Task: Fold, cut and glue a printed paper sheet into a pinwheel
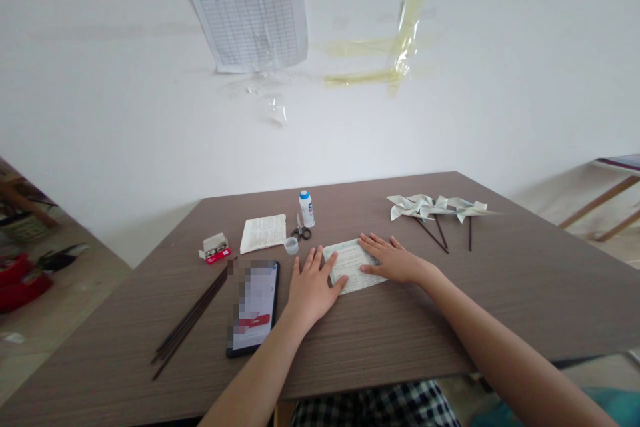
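Note:
A small printed sheet of paper (349,265) lies flat on the brown table (450,320). My left hand (313,287) rests palm down on its left edge, fingers spread. My right hand (393,259) lies flat on its right side, fingers pointing left. Neither hand grips anything. Just beyond the sheet stand a small clear cap (291,245), scissors (301,231) and a white glue bottle with a blue lid (307,208).
A phone (255,307) lies left of my left hand, with a bundle of dark sticks (193,320) beside it. A small red-and-white box (215,249) and a stack of printed paper (263,233) sit further back. Three paper pinwheels on sticks (435,210) lie at the right.

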Action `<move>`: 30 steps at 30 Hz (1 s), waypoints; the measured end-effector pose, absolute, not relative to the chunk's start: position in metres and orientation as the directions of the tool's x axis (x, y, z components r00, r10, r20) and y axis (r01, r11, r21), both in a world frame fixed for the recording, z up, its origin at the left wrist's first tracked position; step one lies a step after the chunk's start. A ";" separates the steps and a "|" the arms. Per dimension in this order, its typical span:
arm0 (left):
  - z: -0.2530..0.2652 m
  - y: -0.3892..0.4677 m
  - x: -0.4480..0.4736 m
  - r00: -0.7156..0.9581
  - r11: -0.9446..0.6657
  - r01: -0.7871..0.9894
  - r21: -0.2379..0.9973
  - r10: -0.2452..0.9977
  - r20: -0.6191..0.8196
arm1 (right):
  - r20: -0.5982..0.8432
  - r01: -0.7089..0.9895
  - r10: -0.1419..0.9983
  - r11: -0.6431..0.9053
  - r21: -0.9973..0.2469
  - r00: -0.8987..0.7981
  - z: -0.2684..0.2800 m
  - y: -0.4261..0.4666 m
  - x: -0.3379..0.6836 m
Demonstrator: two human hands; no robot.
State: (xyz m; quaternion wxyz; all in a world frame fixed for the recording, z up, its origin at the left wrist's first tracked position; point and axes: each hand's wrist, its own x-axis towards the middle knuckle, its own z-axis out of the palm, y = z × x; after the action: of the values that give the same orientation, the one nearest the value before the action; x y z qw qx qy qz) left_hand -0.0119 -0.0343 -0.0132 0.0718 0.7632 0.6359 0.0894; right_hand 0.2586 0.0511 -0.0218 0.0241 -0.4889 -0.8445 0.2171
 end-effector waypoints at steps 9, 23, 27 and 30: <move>-0.010 -0.037 -0.014 0.126 -0.128 0.976 0.174 0.992 0.019 | -0.117 0.775 0.826 0.454 -0.440 -0.551 -0.031 0.063 0.269; 0.001 -0.038 -0.013 0.246 -0.253 0.936 0.244 0.968 0.059 | -0.073 0.661 0.768 0.494 -0.565 -0.636 -0.012 0.061 0.272; 0.003 -0.040 -0.012 0.230 -0.230 0.939 0.256 0.973 0.029 | -0.015 0.646 0.795 0.482 -0.592 -0.607 -0.012 0.059 0.275; 0.004 -0.041 -0.011 0.222 -0.215 0.942 0.256 0.975 0.002 | 0.046 0.617 0.798 0.499 -0.608 -0.601 -0.012 0.061 0.277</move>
State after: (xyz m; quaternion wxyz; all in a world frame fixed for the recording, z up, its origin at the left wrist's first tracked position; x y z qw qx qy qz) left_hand -0.0106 -0.0412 0.0036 0.1001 0.7753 0.6184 0.0813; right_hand 0.2766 0.0615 -0.0124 0.1629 -0.4159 -0.8504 0.2780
